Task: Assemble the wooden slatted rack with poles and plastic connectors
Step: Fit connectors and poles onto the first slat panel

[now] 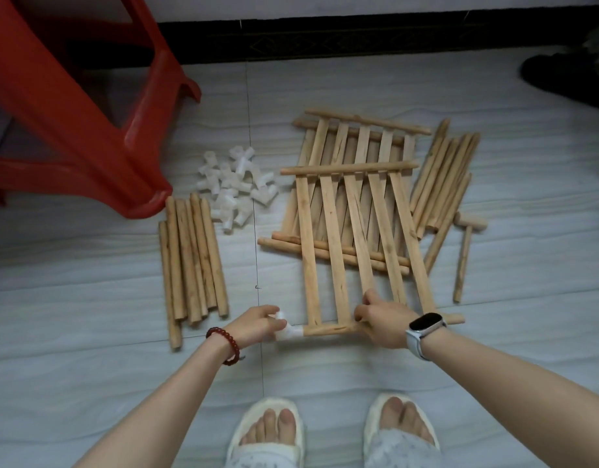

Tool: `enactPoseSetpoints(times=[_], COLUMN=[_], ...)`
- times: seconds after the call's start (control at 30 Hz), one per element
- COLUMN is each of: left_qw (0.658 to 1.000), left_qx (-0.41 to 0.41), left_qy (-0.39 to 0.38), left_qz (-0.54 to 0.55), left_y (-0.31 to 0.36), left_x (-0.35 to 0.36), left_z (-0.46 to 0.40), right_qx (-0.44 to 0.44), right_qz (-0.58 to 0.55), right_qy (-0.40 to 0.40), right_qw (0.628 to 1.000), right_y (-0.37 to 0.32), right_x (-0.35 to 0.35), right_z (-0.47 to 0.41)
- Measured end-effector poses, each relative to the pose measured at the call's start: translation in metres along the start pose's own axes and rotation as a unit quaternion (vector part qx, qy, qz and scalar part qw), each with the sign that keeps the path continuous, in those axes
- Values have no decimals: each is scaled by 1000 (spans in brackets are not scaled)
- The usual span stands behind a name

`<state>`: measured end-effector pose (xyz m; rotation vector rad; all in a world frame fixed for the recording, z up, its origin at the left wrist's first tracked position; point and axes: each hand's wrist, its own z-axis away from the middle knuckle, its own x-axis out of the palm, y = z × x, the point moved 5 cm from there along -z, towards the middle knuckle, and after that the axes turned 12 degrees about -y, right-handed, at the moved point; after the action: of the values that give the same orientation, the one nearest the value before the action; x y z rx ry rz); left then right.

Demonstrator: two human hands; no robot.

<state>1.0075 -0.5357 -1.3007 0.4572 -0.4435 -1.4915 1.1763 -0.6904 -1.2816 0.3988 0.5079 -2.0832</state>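
A connector (pixel 289 332) is gripped by the left hand (pixel 257 324) on the rail end of the panel (pixel 352 238), which lies on the floor at six o'clock. The rail is clasped by the right hand (pixel 382 320). If pushed askew, the connector could jam or split.

The person is wearing a red beaded bracelet (pixel 224 346) and a white-strapped smartwatch (pixel 423 329). Cream open-toed slippers (pixel 267 430) and pale patterned trousers (pixel 399 449) are covering the feet and legs.

Pale matt wood slats (pixel 335 248) and poles (pixel 193 261) — translucent plastic connectors (pixel 239 187), glossy red plastic stool (pixel 88 113).
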Motion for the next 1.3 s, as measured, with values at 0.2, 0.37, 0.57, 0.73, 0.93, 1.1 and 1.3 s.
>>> enactPoseSetpoints(times=[0.2, 0.37, 0.57, 0.73, 0.93, 1.1, 1.3], left_qw=[966, 881, 834, 789, 807, 845, 875], left_qx=[41, 72, 5, 42, 163, 237, 193], left_qy=[213, 416, 403, 395, 452, 476, 298], left_qz=[-141, -213, -377, -468, -343, 62, 328], left_y=[29, 67, 85, 96, 94, 85, 73], left_x=[-72, -133, -162, -162, -152, -146, -127], left_z=[-17, -22, -48, -59, -52, -25, -38], right_qx=[-3, -41, -15, -19, 29, 69, 137], right_qz=[90, 13, -56, -83, -110, -176, -236], right_qy=[90, 257, 291, 319, 346, 330, 275], right_qw=[992, 966, 955, 944, 931, 925, 922], right_y=[-8, -26, -23, -18, -16, -16, -8], right_x=[-58, -100, -97, -94, -91, -107, -124], right_z=[-17, -34, -63, -68, -68, -75, -85])
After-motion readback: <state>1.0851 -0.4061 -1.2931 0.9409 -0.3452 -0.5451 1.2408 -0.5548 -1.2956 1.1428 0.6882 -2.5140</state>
